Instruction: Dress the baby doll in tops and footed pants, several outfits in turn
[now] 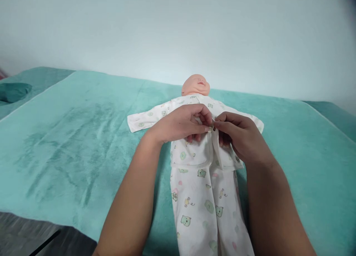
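Observation:
A baby doll (196, 85) lies on its back, head away from me, dressed in a white printed jacket (189, 154) and matching trousers (198, 211). Both sleeves stretch out sideways, with no doll hands showing at the cuffs. My left hand (189, 122) pinches one front edge of the jacket at mid-chest, thumb against forefinger. Close beside it, my right hand (235, 130) pinches the other front edge. The fingertips of the two hands nearly meet. Whatever fastening sits between them is too small and covered to make out. Below my hands the jacket front hangs apart.
A turquoise plush cover (83, 148) spreads beneath the doll, with rumpled streaks at left. Behind it rises a pale wall (167, 33). A dark turquoise fold or hollow (15, 92) shows at far left. Grey floor (27, 235) appears beyond the cover's near left edge.

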{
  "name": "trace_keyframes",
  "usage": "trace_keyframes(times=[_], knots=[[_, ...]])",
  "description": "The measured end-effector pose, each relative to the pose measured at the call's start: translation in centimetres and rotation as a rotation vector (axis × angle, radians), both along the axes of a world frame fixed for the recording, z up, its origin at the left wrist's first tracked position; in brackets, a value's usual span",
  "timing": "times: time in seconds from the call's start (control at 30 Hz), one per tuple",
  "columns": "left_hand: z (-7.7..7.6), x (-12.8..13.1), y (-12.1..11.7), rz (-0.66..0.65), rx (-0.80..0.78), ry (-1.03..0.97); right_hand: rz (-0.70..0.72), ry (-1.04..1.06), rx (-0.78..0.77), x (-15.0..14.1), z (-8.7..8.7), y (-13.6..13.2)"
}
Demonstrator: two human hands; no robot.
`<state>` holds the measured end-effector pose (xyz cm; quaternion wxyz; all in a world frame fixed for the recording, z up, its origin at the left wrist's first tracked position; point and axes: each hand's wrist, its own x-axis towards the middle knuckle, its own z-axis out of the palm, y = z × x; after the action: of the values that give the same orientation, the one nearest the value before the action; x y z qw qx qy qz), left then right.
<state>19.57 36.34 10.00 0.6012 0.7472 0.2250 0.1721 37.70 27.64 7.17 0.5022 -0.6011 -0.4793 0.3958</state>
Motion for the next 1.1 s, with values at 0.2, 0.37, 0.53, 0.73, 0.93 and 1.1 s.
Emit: trace_keyframes(times=[0.2,0.37,0.53,0.73,0.93,1.1], knots=[[0.0,-0.1,-0.1,0.008,-0.036,-0.045,0.028,-0.012,-0.004,-0.1,0.2,-0.1],[0.0,-0.1,0.0,-0.007,-0.044,-0.041,0.028,0.013,0.010,-0.1,0.2,-0.2],[-0.1,0.0,0.0,-0.007,-0.044,-0.045,0.020,0.024,0.016,0.1,0.0,-0.1],[-0.2,0.1,0.0,0.019,-0.069,-0.062,0.045,-0.003,0.002,0.4,-0.1,-0.2],[-0.2,0.2,0.0,0.043,-0.073,-0.045,0.086,0.021,-0.005,0.7,-0.1,-0.3],[-0.1,0.2,0.0,0.052,-0.082,-0.046,0.145,0.053,0.013,1.0,-0.1,-0.4]])
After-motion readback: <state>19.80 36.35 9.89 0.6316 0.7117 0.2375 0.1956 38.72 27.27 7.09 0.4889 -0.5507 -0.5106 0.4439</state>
